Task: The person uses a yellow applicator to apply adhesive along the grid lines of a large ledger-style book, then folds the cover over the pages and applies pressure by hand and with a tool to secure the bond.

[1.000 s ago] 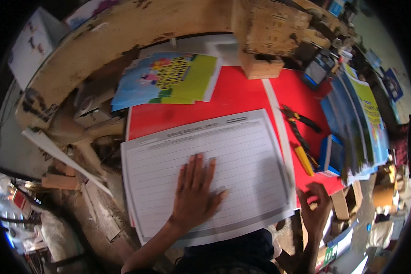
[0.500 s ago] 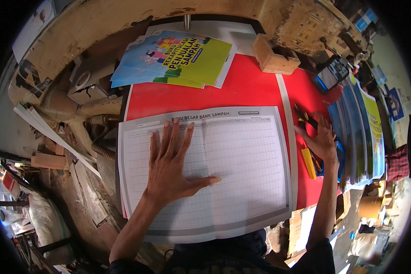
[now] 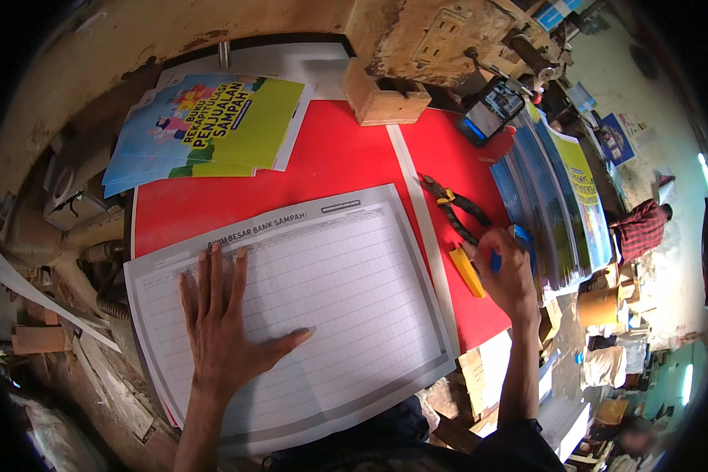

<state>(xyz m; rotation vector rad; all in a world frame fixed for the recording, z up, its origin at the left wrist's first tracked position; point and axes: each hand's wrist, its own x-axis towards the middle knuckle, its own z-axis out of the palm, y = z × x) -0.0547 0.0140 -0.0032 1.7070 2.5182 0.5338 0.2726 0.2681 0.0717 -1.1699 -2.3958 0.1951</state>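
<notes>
My left hand [image 3: 222, 334] lies flat with fingers spread on the left half of an open, ruled ledger sheet [image 3: 354, 299]. The sheet has a grey border and a fold down its middle. At the right of the red work surface [image 3: 346, 149], my right hand [image 3: 510, 271] has its fingers curled together. A bit of blue shows at its fingertips, but what they hold is hidden. Touching distance away lie a yellow, bar-shaped object [image 3: 467, 273] and a blue object [image 3: 523, 244] partly behind the hand. Pliers with black and yellow handles [image 3: 448, 198] rest just beyond.
Colourful booklets [image 3: 204, 126] lie fanned at the far left. A tall stack of booklets [image 3: 554, 200] stands at the right, beside a propped phone [image 3: 492, 110]. A wooden block [image 3: 381, 94] sits at the back. A person in a checked shirt [image 3: 645, 228] is in the right background.
My view has turned right, shifting the table leftward in it. My right hand has come back from the pliers toward the blue and yellow objects, and its fingers have curled. The left stays flat.
</notes>
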